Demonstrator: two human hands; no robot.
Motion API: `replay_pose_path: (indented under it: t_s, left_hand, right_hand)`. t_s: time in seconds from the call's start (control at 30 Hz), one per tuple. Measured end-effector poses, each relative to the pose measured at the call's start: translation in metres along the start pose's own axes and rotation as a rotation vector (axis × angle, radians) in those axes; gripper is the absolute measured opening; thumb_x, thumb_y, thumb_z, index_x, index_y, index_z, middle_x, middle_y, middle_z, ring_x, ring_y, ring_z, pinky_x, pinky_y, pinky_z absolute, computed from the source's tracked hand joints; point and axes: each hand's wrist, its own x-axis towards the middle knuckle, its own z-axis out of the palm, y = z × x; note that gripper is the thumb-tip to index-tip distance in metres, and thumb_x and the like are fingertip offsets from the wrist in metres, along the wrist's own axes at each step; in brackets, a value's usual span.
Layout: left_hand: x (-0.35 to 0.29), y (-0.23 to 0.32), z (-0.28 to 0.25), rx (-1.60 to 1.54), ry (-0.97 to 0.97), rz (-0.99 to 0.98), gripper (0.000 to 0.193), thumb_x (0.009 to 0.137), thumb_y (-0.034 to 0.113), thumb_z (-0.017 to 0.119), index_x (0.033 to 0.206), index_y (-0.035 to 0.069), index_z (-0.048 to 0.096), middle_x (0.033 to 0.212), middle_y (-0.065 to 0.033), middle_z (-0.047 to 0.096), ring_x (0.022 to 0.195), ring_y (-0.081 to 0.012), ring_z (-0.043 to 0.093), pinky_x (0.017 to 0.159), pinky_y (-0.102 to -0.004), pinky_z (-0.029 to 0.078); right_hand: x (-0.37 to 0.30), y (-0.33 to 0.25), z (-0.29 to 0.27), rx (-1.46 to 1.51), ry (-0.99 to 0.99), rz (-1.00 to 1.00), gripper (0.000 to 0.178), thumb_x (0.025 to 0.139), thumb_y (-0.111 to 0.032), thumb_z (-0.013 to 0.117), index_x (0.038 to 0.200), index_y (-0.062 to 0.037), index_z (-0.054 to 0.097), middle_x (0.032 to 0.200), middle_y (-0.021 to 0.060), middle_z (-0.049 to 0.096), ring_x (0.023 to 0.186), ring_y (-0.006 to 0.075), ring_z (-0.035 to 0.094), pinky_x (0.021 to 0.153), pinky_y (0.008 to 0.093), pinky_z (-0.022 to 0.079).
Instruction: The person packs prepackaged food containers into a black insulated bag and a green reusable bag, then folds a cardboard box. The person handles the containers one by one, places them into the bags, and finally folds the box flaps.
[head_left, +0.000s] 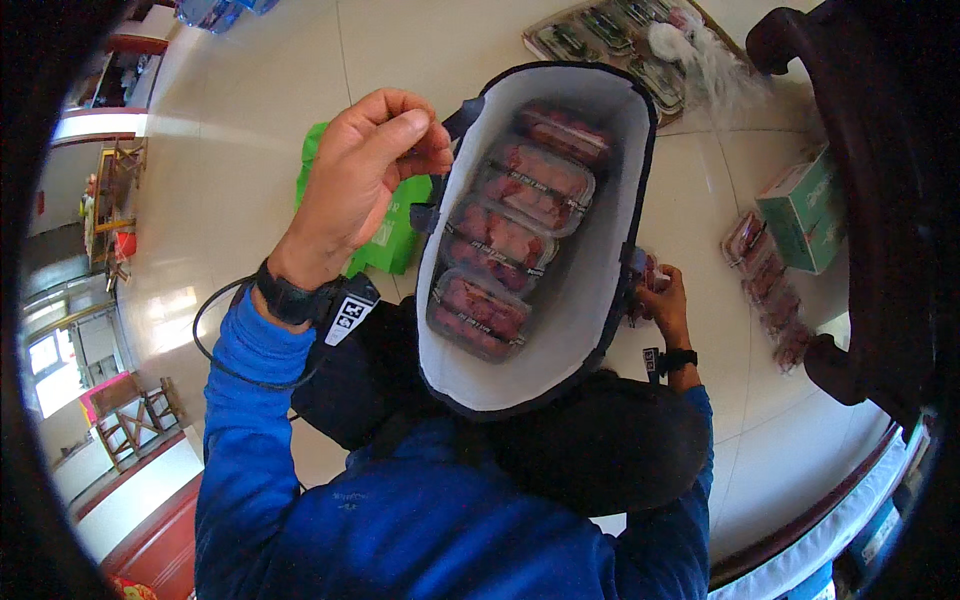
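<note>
Beside your left fingers (432,160) – curled, hold not determinable – the bag (600,290) likely keeps packs (540,187) aligned; your right fingers (660,300) grasp another pack (642,268).

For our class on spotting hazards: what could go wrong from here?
1. The clear plastic containers lie slanted and overlapping in the white-lined bag, so they might slide.
2. The right hand is at another container, partly hidden behind the bag, which could be fumbled.
3. The black cable looping at the left wrist might snag.

A pale tiled floor (250,90) carries a tray (724,34), clear packs (768,285), a green box (800,212) and a green bag (397,238)
</note>
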Motion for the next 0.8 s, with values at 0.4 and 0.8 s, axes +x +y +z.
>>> replay_pose_path:
  t_s: [0.4, 0.8]
  left_hand:
    - [0.002, -0.004, -0.015, 0.061, 0.011, 0.021, 0.016, 0.103, 0.018, 0.056, 0.110, 0.005, 0.062, 0.100, -0.0075, 0.068, 0.090, -0.0172, 0.067, 0.087, -0.0351, 0.056]
    - [0.009, -0.009, -0.015, 0.062, 0.083, 0.024, 0.014, 0.102, 0.017, 0.058, 0.109, 0.006, 0.063, 0.104, -0.0058, 0.068, 0.101, -0.0154, 0.064, 0.092, -0.0360, 0.053]
  right_hand:
    - [-0.022, -0.048, -0.066, 0.426, 0.151, -0.198, 0.079, 0.086, -0.023, 0.078, 0.149, 0.0010, 0.038, 0.126, 0.0169, 0.061, 0.110, 0.0239, 0.063, 0.100, 0.0367, 0.050]
    - [-0.096, -0.273, 0.000, 0.282, -0.705, -0.385, 0.074, 0.079, -0.015, 0.082, 0.144, -0.0077, 0.047, 0.127, 0.0092, 0.062, 0.105, 0.0190, 0.065, 0.089, 0.0338, 0.055]
